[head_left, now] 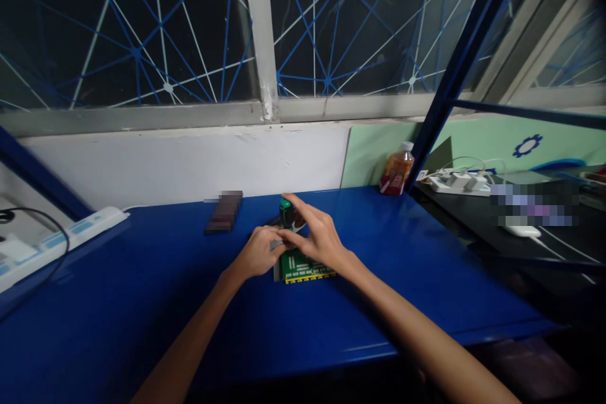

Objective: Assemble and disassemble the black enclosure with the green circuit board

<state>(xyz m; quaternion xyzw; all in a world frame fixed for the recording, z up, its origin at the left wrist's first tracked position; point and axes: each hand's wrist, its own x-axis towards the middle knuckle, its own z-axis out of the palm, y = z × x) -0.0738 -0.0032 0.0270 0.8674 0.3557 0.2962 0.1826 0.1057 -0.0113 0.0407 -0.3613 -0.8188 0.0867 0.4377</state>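
Note:
A green circuit board [303, 265] with a yellow front edge lies on the blue table [227, 334], in front of me. Over its far side stands a green-and-black screwdriver [286, 213], handle up; its shaft and tip are hidden behind my fingers. My right hand [319, 233] is curled about the handle, with a finger reaching over its top and the thumb low near my left hand. My left hand [262, 252] is closed at the board's left far edge, fingertips pinched beside the foot of the screwdriver. What those fingertips hold is too small to make out.
A dark flat item [225, 213], partly blurred out, lies behind to the left. A white power strip [71, 240] with a black cable runs along the left side. A drink bottle [398, 170] stands at the back right corner, beside a blue metal post [438, 107].

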